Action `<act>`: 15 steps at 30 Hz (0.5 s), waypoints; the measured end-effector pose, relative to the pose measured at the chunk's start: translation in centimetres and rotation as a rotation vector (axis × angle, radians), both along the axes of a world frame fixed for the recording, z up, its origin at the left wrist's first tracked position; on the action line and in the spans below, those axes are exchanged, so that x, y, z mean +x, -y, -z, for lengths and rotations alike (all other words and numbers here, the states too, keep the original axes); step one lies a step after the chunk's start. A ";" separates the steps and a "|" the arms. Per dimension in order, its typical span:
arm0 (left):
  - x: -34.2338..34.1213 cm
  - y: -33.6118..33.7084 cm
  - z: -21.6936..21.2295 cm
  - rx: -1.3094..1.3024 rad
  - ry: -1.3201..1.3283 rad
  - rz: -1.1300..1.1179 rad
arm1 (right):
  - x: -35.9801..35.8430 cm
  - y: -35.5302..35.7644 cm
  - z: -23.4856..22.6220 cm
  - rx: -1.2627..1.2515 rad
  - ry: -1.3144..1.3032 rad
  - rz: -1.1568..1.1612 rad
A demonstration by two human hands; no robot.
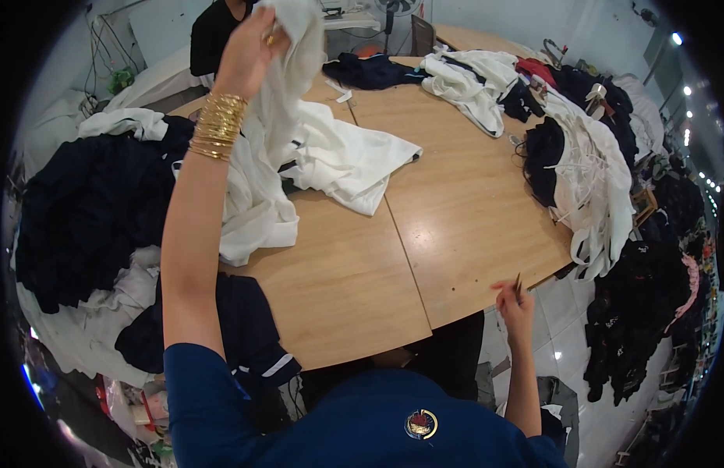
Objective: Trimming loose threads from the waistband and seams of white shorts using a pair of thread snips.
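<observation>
We are lifting the white garment with our left hand, fingers clenching its top, its length hanging down to the counter, while our right hand is pinching a small upright tool at the counter's near edge.

No packages, labels, signs, screens.

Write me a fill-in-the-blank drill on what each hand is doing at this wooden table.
1. The raised left hand grips a ____ fabric garment.
2. Its wrist wears a stack of ____ metal bangles.
3. The right hand pinches a small thin tool near the light wooden table's ____ edge.
4. The big heap of cloth at the table's left is dark ____.

Missing words: white; gold; near; navy
</observation>
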State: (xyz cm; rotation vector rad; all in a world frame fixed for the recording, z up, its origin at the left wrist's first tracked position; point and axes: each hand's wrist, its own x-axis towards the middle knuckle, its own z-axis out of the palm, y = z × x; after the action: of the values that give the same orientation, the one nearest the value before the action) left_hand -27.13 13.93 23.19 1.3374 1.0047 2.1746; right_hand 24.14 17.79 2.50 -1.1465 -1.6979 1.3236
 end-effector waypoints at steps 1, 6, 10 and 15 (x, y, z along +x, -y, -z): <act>0.9 1.2 -2.0 0.050 -0.119 0.092 | -1.1 -0.3 -0.7 -0.009 -0.006 -0.010; 8.6 3.3 -8.1 0.224 -0.020 1.054 | -7.7 -0.6 -6.4 0.144 -0.287 -0.080; 12.8 2.7 -8.8 0.284 -0.144 1.190 | -10.7 -0.4 -9.2 0.266 -0.465 -0.136; 17.9 6.3 -8.6 0.020 0.267 0.932 | -12.7 -1.0 -10.2 0.383 -0.504 -0.128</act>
State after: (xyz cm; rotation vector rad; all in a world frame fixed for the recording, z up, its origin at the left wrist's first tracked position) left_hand -9.24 7.59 31.76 1.1428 0.1665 1.5613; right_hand 11.39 18.75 12.67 -0.4439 -1.5654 1.1680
